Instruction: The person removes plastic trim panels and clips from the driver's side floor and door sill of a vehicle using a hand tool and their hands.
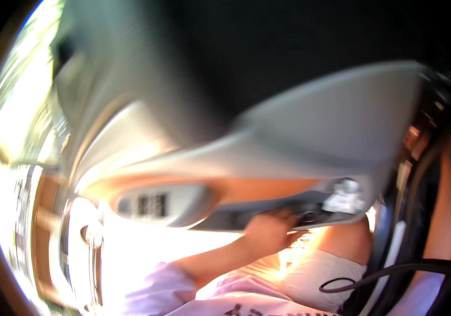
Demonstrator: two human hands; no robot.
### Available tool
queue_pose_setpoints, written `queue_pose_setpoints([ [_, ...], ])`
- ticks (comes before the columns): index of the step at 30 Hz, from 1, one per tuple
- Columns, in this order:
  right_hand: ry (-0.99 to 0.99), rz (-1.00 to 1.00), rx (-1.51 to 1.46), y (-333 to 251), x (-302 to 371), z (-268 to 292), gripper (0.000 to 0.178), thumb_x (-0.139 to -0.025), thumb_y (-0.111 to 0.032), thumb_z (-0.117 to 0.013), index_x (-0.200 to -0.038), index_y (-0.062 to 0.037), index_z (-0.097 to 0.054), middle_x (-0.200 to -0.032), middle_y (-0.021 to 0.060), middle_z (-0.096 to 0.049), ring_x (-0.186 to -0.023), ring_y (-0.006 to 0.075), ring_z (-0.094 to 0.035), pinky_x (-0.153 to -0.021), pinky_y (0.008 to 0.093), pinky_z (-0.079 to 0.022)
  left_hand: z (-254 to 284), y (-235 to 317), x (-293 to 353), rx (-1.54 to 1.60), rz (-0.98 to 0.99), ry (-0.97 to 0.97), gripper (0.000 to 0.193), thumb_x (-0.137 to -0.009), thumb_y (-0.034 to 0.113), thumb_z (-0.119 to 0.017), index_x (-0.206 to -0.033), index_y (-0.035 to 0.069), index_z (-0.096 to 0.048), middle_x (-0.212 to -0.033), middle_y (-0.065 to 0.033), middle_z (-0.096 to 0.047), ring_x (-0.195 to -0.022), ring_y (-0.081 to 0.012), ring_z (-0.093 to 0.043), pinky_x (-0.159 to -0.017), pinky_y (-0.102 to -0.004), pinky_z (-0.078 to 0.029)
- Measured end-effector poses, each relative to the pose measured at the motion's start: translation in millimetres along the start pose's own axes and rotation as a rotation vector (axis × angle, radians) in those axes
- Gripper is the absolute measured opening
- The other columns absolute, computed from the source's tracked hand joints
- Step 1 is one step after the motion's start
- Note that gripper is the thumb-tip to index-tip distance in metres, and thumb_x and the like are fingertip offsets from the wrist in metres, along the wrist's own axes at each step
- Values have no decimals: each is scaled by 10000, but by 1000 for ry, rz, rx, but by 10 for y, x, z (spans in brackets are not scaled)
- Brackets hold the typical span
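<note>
The picture is blurred and tilted, inside a car. A grey car door panel (309, 131) fills the middle, with a switch block (151, 204) on its armrest. My left hand (270, 229) reaches from a lilac sleeve into the dark door pocket (267, 213), its fingers curled over the edge; I cannot tell whether it holds anything. A crumpled pale wrapper (346, 196) lies in the pocket to the hand's right. My right forearm (444, 210) rises along the right rim. My right hand (414, 139) is a blur beside a dark curved rim (420, 174), its grip unreadable.
A black cable (373, 273) loops over white shorts (315, 274) at the lower right. Bright sunlight washes out the left side, where a window and a brown edge (43, 221) show. The upper part of the view is dark.
</note>
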State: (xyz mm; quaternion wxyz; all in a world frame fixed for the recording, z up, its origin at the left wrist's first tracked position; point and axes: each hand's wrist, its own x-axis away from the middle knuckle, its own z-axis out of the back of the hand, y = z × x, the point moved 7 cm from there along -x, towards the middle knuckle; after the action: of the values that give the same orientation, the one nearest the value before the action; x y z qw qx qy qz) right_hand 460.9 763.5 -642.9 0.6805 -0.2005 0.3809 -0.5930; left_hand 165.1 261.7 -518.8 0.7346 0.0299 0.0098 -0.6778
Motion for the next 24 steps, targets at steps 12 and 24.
queue_pose_setpoints([
  [12, -90, -58, -77, -142, -43, -348, 400, -913, -266, -726, -1261, -71, -691, -1239, 245, -719, -1181, 424, -678, -998, 500, -548, -151, 29, 288, 154, 157, -178, 485, -1006, 519, -615, -1158, 67, -703, -1143, -154, -687, -1014, -355, -708, -828, -466, -604],
  [24, 191, -149, -45, 92, -113, 165, 422, -868, -297, -804, -1189, -36, -725, -1188, 259, -733, -1132, 430, -697, -979, 494, -555, 86, -43, 22, -41, 23, 18, 459, -900, 434, -805, -1169, 62, -773, -979, -181, -772, -823, -375, -754, -706, -449, -619],
])
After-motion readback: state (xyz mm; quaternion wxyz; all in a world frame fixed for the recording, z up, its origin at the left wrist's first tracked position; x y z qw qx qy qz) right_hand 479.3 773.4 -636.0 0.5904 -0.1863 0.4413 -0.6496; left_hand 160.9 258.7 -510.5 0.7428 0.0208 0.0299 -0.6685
